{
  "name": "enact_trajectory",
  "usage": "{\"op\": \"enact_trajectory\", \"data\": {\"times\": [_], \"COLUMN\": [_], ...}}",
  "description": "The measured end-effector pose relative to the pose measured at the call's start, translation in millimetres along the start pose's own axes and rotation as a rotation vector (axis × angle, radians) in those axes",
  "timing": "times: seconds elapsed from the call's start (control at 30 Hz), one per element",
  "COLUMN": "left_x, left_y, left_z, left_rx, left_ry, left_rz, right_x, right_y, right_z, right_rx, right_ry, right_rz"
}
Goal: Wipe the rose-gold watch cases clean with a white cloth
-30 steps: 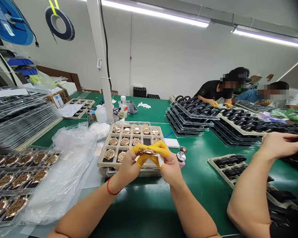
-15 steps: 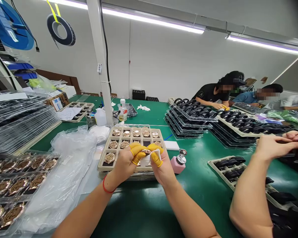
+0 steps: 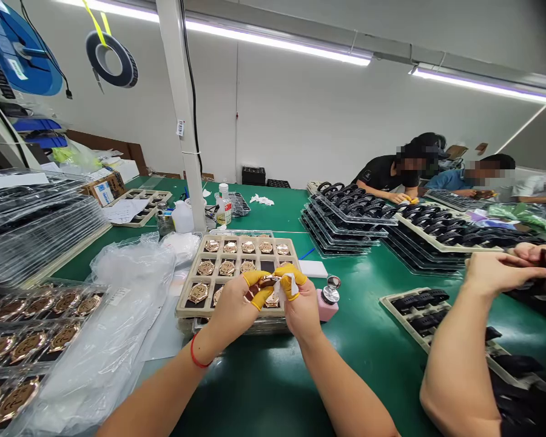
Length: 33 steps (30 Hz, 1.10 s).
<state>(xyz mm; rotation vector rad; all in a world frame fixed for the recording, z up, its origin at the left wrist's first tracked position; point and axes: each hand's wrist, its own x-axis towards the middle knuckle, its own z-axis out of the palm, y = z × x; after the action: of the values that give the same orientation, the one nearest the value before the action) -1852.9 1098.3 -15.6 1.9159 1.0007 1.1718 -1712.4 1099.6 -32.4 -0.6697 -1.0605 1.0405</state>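
My left hand (image 3: pixel 236 303), in yellow finger cots, is closed on a rose-gold watch case (image 3: pixel 268 281) held tilted above the tray. My right hand (image 3: pixel 301 303), also in finger cots, pinches a folded white wipe (image 3: pixel 292 284) against the case's right side. Its fingers partly hide both. Beneath my hands, a beige compartment tray (image 3: pixel 180 308) carries rows of similar cases; one pocket in the middle row shows only its dark base. A pink pump bottle (image 3: pixel 328 308) with a metal top stands just right of my right hand.
Plastic wrap (image 3: pixel 118 328) and trays of watch cases (image 3: pixel 30 343) lie at left. Stacked clear trays (image 3: pixel 341 224) of black straps stand at right. A neighbour's forearm (image 3: pixel 464 340) reaches in from the right, over a strap tray (image 3: pixel 391 303). A white post (image 3: pixel 179 115) rises ahead.
The watch case has been turned in my left fingers, showing more of its edge. My right fingers and the wipe have shifted slightly along it. The view has moved a little.
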Motion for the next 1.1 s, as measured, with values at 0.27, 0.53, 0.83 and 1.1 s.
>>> {"op": "enact_trajectory", "data": {"times": [0.27,0.53,0.83,1.1], "left_x": [13,8,7,5], "left_y": [-20,-6,-7,-11], "left_z": [-30.1,-1.5,11.7,14.3], "left_rx": [0.426,-0.288,-0.406,-0.506], "left_ry": [-0.033,-0.077,0.024,0.029], "left_rz": [0.378,-0.015,-0.13,-0.071], "right_x": [4,6,13,7], "right_y": [-2,2,-13,-14], "right_z": [7,-3,-13,-7], "right_rx": [-0.01,0.0,0.027,-0.324], "right_ry": [-0.117,-0.104,0.002,-0.075], "right_rz": [0.092,0.087,0.085,0.011]}}
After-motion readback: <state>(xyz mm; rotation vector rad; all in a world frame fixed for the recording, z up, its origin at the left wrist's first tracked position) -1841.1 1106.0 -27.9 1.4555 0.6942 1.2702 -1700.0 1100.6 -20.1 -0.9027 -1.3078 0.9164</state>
